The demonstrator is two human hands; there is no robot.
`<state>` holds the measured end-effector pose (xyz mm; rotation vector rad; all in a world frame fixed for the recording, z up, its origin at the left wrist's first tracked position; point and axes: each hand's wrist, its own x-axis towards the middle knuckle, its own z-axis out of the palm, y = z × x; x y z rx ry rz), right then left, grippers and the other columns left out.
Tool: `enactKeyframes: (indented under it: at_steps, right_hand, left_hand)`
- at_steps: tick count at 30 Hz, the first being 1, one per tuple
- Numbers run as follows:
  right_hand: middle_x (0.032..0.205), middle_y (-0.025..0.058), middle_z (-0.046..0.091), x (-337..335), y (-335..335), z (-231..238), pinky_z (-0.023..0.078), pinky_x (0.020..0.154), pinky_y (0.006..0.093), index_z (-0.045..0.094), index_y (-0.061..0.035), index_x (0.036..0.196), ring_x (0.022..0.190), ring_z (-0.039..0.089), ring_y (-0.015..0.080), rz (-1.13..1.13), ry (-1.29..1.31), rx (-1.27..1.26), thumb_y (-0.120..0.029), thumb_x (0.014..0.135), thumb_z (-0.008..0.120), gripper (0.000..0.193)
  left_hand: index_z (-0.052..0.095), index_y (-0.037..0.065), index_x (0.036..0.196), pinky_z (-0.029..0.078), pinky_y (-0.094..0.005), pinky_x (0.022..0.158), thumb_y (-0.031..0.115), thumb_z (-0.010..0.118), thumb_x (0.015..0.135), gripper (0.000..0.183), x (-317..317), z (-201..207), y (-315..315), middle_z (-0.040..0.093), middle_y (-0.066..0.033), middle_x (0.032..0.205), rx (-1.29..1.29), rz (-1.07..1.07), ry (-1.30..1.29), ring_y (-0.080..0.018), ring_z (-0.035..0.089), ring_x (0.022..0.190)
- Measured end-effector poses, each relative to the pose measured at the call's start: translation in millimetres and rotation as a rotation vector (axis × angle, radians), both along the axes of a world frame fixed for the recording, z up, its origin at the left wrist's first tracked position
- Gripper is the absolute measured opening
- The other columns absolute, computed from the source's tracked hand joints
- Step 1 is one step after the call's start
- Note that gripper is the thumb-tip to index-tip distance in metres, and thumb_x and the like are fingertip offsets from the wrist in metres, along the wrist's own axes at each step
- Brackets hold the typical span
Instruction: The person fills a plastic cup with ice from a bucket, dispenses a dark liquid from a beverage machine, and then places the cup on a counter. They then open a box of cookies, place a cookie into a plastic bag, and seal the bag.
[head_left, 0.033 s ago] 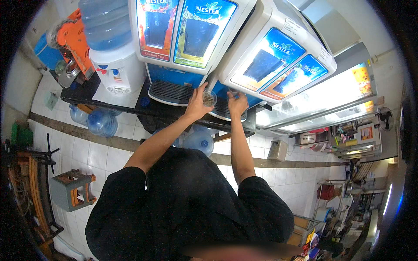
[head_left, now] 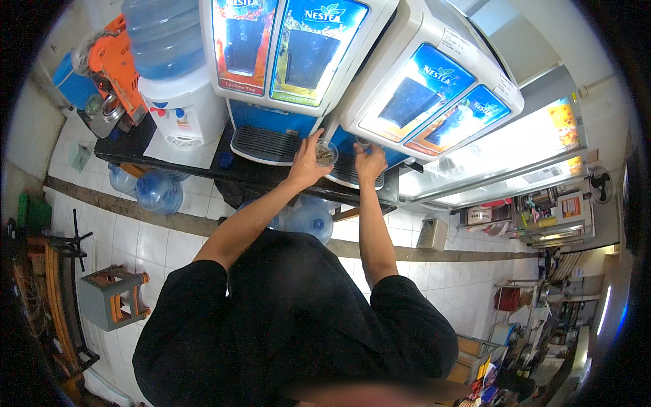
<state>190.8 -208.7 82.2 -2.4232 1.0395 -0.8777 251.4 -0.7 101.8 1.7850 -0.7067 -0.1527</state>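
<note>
My left hand (head_left: 307, 165) is wrapped round a clear plastic cup (head_left: 327, 154), held at the front of two drink dispensers. Ice or some pale, lumpy stuff shows inside the cup, too small to tell. Beneath the right-hand white and blue drink dispenser (head_left: 434, 81) is my right hand (head_left: 371, 165), its fingers closed. Something small and pale shows at its fingertips, too unclear to name. Under both hands lies that dispenser's dark slotted drip tray (head_left: 347, 171). The left-hand drink dispenser (head_left: 291, 103) stands close beside, with its own drip tray (head_left: 264, 144).
On the black table (head_left: 196, 168), further left, stands a white water dispenser (head_left: 183, 112) with a big blue bottle on top. Several water bottles (head_left: 160, 192) lie below. A lit glass fridge (head_left: 495, 152) is at right, a grey stool (head_left: 108, 298) at lower left.
</note>
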Motion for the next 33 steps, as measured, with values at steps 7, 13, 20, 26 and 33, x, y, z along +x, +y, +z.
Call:
enactKeyframes:
  at_steps: [7,13,20,26,33]
  right_hand:
    - [0.108,0.0165,0.071,5.6,-4.6,2.4,0.042,0.095,0.0543,0.073,-0.0053,0.105,0.110,0.063,0.0364,0.020,0.011,-0.067,-0.036,0.079,0.082,0.041]
    - [0.109,0.0143,0.069,-7.4,8.1,16.2,0.040,0.098,0.0571,0.072,-0.0088,0.110,0.112,0.062,0.0357,0.041,0.059,-0.112,-0.032,0.077,0.082,0.041]
    - [0.114,0.0094,0.062,-41.3,46.4,47.0,0.036,0.105,0.0626,0.070,-0.0153,0.126,0.117,0.055,0.0301,0.258,0.251,-0.310,-0.021,0.072,0.082,0.055]
    - [0.113,0.0076,0.057,-44.6,60.7,61.7,0.031,0.107,0.0685,0.069,-0.0160,0.125,0.115,0.053,0.0284,0.363,0.339,-0.498,-0.011,0.074,0.076,0.052]
    - [0.117,0.0081,0.057,-37.2,66.5,55.7,0.031,0.109,0.0670,0.069,-0.0188,0.127,0.116,0.054,0.0285,0.405,0.330,-0.501,-0.009,0.074,0.075,0.054]
  left_hand:
    - [0.028,0.016,0.156,0.044,-0.0520,0.109,0.015,0.088,0.069,0.106,9.7,-4.7,-13.4,0.047,-0.0241,0.142,0.001,-0.034,-0.044,-0.0458,0.050,0.130]
    - [0.027,0.016,0.156,0.042,-0.0524,0.111,0.015,0.088,0.069,0.106,8.3,-5.6,-18.6,0.046,-0.0241,0.146,0.035,-0.061,-0.004,-0.0457,0.048,0.134]
    - [0.026,0.016,0.157,0.043,-0.0521,0.110,0.015,0.089,0.069,0.109,8.6,-13.8,-18.8,0.047,-0.0242,0.146,0.006,-0.098,-0.033,-0.0455,0.049,0.133]
    - [0.027,0.015,0.157,0.046,-0.0514,0.106,0.013,0.088,0.068,0.108,4.9,-20.4,-15.9,0.050,-0.0239,0.142,0.018,-0.107,0.012,-0.0442,0.053,0.129]
    - [0.030,0.012,0.157,0.046,-0.0470,0.109,0.011,0.090,0.068,0.107,5.3,-15.5,2.7,0.053,-0.0248,0.142,-0.030,-0.084,0.043,-0.0406,0.054,0.131]
